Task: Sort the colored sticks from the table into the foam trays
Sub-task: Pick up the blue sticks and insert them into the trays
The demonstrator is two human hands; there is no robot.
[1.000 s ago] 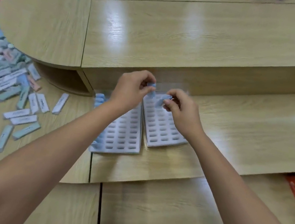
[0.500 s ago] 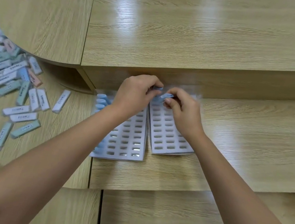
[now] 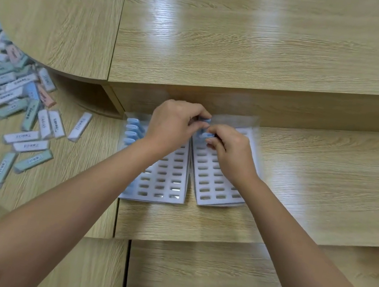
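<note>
Seating blue sticks at the top of the right tray (image 3: 217,182) looks like the step in hand. The right grip (image 3: 229,150) pinches one blue stick (image 3: 206,135) just above the slots, and the left grip (image 3: 174,125) is curled on a second blue stick (image 3: 204,120) beside it. Next, an end must meet an empty slot and be pressed in. The loose pile (image 3: 14,97) lies well left on the surface (image 3: 326,192).

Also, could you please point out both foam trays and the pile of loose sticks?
left foam tray (image 3: 166,180), head view, on its slotted face
right foam tray (image 3: 215,188), head view, on its slotted face
pile of loose sticks (image 3: 11,109), head view, a stick mid-pile
</note>
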